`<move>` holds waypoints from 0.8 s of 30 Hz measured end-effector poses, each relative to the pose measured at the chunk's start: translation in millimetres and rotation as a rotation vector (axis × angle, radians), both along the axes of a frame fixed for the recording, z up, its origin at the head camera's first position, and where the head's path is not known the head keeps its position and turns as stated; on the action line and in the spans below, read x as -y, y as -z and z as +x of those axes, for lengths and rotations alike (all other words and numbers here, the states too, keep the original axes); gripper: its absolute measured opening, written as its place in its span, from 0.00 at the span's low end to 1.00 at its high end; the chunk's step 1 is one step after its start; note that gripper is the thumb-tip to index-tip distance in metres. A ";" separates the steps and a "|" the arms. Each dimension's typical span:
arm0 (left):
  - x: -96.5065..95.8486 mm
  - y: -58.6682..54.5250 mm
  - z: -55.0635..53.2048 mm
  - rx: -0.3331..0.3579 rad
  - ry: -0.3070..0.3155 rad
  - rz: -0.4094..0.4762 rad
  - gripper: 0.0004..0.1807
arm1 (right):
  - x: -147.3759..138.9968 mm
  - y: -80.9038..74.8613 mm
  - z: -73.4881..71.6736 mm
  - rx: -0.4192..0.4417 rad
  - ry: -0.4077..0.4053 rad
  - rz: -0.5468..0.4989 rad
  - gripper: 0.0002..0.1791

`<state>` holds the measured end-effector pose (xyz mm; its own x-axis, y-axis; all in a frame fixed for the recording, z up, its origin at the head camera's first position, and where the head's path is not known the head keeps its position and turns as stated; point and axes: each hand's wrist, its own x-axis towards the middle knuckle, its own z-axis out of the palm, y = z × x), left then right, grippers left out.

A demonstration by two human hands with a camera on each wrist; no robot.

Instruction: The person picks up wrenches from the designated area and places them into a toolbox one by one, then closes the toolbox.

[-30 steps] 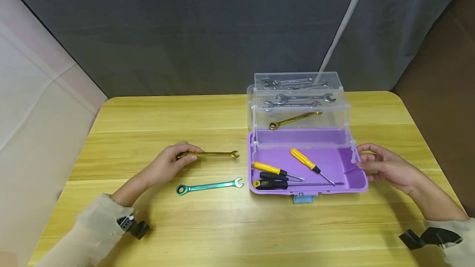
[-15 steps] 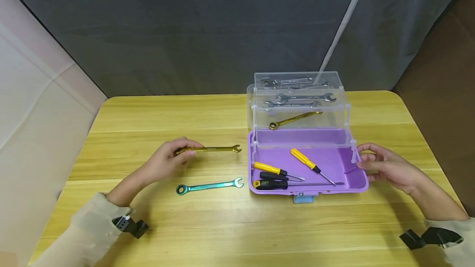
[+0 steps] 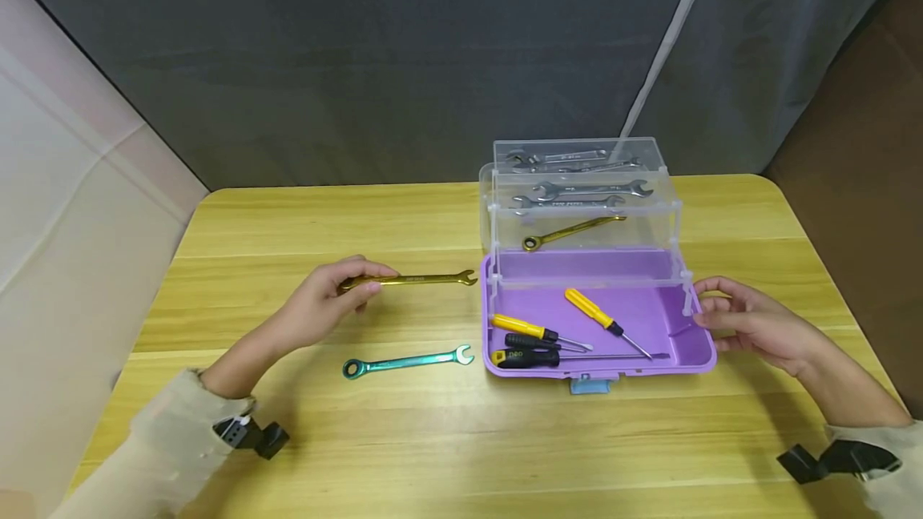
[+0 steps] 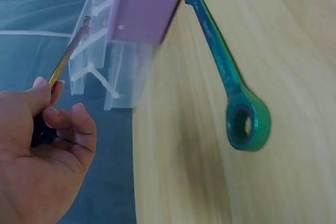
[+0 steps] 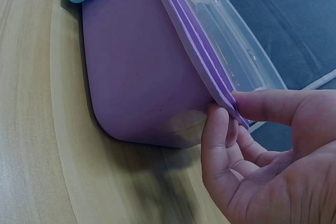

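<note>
Near tbl (image 3: 750, 231) R edge, R hand (image 3: 757, 327) pinches plastic box (image 3: 678, 370) w/ 4 screwdrivers (image 3: 587, 307); L hand (image 3: 324, 300) pinches 1 gold-metal wrench (image 3: 425, 279).

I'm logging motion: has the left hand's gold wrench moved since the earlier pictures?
Yes: in the head view, against the teal wrench, the gold wrench moved up-frame and right, toward the purple toolbox.

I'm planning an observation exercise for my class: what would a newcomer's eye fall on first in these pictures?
Probably the open purple toolbox, right of centre on the table, with clear trays raised above its back and yellow-handled screwdrivers inside. Then perhaps the gold wrench in the left hand, pointing at the toolbox's left edge, and the teal wrench lying on the table, left of the toolbox.
</note>
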<state>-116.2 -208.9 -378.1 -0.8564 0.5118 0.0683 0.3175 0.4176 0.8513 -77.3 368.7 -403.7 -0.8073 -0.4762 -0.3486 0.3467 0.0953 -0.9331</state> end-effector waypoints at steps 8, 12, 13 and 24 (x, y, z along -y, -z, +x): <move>-16.6 -10.5 -1.6 -0.001 0.004 0.010 0.13 | 0.4 0.3 0.0 0.001 -0.005 -0.005 0.16; -25.9 -14.7 -3.4 -0.002 0.006 0.019 0.14 | 0.5 0.2 0.0 0.004 -0.009 -0.016 0.17; -28.4 -15.7 -4.1 -0.001 0.008 0.019 0.14 | 0.4 0.3 0.0 0.005 -0.010 -0.021 0.17; -55.2 -30.5 -15.6 -0.002 0.014 -0.002 0.14 | -0.4 0.9 -0.5 0.002 -0.014 -0.035 0.17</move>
